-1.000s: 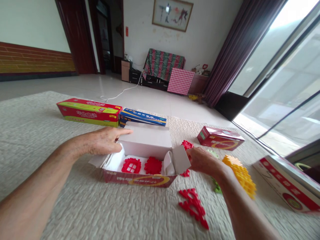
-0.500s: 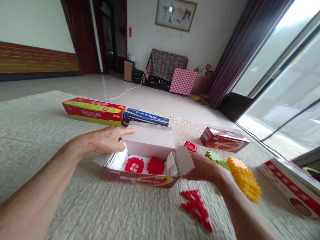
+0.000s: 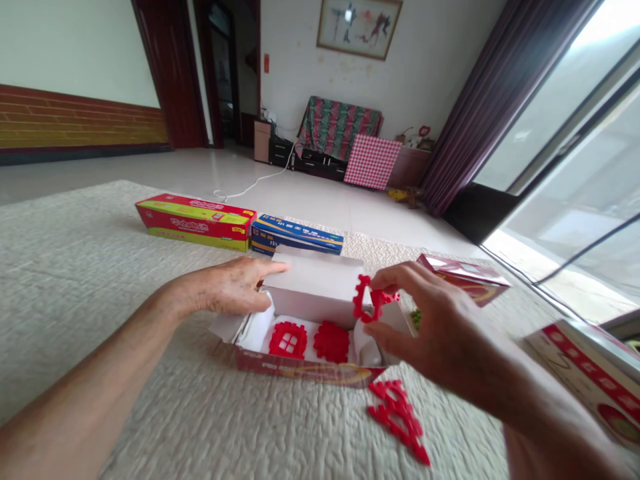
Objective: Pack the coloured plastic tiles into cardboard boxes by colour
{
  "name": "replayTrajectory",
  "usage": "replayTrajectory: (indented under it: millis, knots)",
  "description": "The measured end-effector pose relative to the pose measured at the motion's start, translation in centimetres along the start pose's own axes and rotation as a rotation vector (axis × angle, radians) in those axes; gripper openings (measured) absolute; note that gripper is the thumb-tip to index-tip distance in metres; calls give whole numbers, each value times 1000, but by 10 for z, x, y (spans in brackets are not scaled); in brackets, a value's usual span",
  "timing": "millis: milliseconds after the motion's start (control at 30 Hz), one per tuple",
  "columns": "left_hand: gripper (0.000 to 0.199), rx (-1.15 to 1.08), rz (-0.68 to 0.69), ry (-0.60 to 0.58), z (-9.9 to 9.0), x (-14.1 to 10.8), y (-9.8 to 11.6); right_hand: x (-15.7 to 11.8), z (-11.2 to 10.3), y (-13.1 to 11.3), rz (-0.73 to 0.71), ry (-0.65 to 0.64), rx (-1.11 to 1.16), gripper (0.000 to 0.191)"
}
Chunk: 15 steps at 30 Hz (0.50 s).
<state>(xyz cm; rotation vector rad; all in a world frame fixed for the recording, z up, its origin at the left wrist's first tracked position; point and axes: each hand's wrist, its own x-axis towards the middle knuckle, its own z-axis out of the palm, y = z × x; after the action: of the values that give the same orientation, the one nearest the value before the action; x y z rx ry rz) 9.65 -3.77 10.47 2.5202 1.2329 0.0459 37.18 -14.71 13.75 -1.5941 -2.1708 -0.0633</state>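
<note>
"What is the right hand doing?"

"Pinching a red toy piece between thumb and fingers. The thumb sits low, the fingers high, and the piece is held on edge above the right end of the open box."

"And the left hand?"

"It's at the box's back left corner. The forefinger points straight out over the raised lid, and the thumb lies lower, by the white padding, with a gap between them. The other fingers are hidden, so I can't tell whether it grips the cardboard."

"Anything inside?"

"Two more red pieces side by side on white lining: a window-shaped one on the left, a solid one on the right."

"And outside?"

"Red pointed pieces lie on the mat, near the box's front right corner. A blue box sits behind the lid."
</note>
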Motion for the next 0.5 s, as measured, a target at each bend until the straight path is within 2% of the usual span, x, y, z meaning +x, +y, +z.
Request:
replayTrajectory:
  millis: [100, 200, 367, 500]
  knots:
    - [73, 4, -14, -15, 0, 0, 6, 1, 13, -22, -25, -193, 0, 24]
    - [73, 8, -10, -19, -1, -1, 9, 1, 23, -23, -10, -294, -56, 19]
    - [73, -2, -9, -10, -1, -1, 9, 0, 28, -11, -8, -284, -86, 24]
    - [74, -2, -19, -25, -2, -1, 10, -1, 19, 0, 16, -158, -77, 28]
